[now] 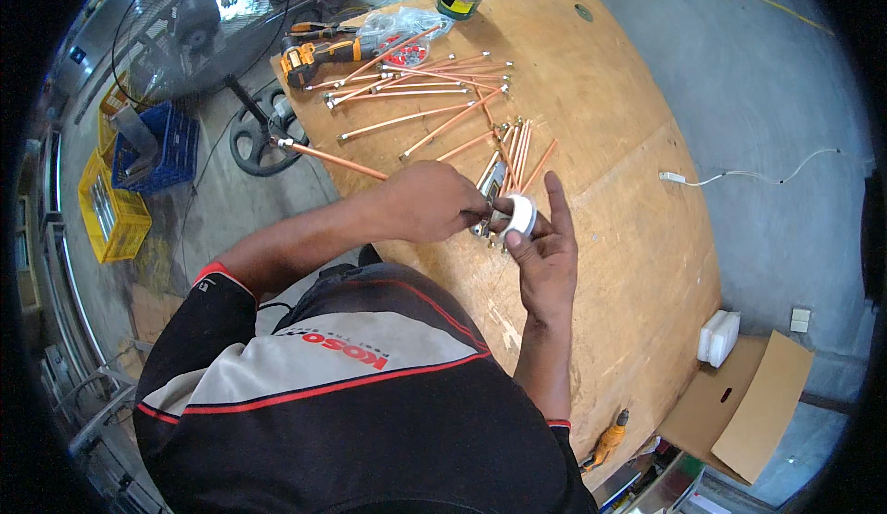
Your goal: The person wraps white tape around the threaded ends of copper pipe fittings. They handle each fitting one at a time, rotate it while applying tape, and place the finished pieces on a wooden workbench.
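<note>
Bare wood lies open to my right on the table (637, 228), whose near edge meets my torso; its left edge passes beyond my left forearm. The copper tube (337, 160) runs lengthwise from my left fingers out past that left edge, its fitted end pointing left over the floor (208, 205). My left hand (432, 202) is closed, fingertips pinching the tube's hidden end. My right hand (547, 260) grips a white roll (521, 217), index finger raised. Loose tubes (407, 122) lie beyond, then a yellow-black drill (323, 55).
</note>
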Available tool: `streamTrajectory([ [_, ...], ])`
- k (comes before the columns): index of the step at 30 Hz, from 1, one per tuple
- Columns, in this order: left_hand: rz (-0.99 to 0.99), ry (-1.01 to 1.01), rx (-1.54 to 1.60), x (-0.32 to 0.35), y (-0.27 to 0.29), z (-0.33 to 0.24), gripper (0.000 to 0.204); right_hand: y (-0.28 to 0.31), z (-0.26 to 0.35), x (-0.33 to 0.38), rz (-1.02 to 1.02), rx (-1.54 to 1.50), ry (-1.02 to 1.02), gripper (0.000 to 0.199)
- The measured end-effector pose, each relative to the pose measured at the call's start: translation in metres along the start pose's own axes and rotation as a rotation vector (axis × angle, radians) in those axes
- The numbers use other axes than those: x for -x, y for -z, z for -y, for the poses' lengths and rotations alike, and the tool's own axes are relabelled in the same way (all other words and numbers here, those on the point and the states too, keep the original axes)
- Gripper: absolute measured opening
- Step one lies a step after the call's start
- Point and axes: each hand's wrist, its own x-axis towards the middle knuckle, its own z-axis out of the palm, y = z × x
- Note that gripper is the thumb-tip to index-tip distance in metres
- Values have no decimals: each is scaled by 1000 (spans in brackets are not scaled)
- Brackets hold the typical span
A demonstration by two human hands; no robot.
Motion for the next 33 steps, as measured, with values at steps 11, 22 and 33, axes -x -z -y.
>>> streamTrajectory([
  [11,-160,-74,282,12,9,3,22,5,-39,-17,-54,130,59,77],
  [22,-253,69,248,-4,-4,13,21,-3,-31,0,15,86,-75,83],
  [33,-102,-26,-27,-3,-20,9,21,7,-16,-11,-41,-146,-13,86],
])
